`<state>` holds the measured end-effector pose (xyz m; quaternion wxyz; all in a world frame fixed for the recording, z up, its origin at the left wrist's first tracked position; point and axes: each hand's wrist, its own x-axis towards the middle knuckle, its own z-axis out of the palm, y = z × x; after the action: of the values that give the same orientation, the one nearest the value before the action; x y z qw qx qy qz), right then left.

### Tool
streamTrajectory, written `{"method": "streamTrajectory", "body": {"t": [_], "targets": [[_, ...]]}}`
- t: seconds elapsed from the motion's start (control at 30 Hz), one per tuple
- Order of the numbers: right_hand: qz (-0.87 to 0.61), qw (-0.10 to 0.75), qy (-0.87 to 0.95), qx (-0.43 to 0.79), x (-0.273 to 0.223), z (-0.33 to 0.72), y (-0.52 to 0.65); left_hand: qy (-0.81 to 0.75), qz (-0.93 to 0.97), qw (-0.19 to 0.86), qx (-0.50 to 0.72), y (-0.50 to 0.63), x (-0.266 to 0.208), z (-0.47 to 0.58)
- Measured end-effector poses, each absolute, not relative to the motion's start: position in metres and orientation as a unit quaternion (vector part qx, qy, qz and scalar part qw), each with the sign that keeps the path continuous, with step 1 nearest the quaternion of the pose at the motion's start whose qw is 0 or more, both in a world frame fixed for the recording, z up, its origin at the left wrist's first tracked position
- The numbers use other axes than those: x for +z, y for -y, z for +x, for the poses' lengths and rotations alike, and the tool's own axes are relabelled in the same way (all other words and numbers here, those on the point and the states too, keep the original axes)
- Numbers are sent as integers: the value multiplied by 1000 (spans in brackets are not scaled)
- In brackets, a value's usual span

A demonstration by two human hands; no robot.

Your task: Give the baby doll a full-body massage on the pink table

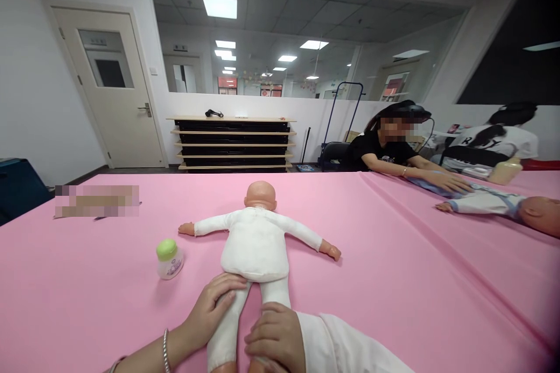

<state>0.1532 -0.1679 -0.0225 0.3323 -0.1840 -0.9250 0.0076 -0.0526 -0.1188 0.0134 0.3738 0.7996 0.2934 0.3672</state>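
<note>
A bald baby doll (256,245) with a white cloth body lies on the pink-covered table in front of me, arms spread and head pointing away. No face shows on it. My left hand (212,309) rests on top of the doll's leg at the left, fingers stretched out near the hip. Lower down, my right hand (277,335) has its fingers curled over the other leg. Part of the doll's feet is cut off by the bottom edge. A small clear jar with a green lid (170,259) stands left of the doll.
A blurred flat item (98,201) lies at the table's far left. On the right, a person in black (387,145) has hands on a second, clothed doll (494,201). A pale yellow bottle (505,172) stands near it. Fabric folds run along the pink cover (420,227).
</note>
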Motion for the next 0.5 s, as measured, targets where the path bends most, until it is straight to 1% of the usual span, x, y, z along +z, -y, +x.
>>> {"method": "streamTrajectory", "body": {"t": [0.1, 0.17, 0.23, 0.3, 0.4, 0.5], "targets": [[-153, 283, 947, 2, -24, 151, 172, -297, 829, 336, 335, 118, 7, -53], [-115, 296, 948, -13, -20, 151, 173, -272, 862, 302, 303, 118, 3, -55], [-106, 342, 934, -12, -10, 153, 174, -238, 894, 269, 269, 119, 3, -58], [-144, 379, 914, 14, 3, 158, 175, -204, 917, 239, 246, 123, 8, -61], [-239, 373, 893, 72, 18, 168, 172, -145, 942, 207, 220, 130, 23, -62], [-334, 384, 854, 107, 14, 173, 165, -81, 960, 193, 185, 136, 34, -57]]}}
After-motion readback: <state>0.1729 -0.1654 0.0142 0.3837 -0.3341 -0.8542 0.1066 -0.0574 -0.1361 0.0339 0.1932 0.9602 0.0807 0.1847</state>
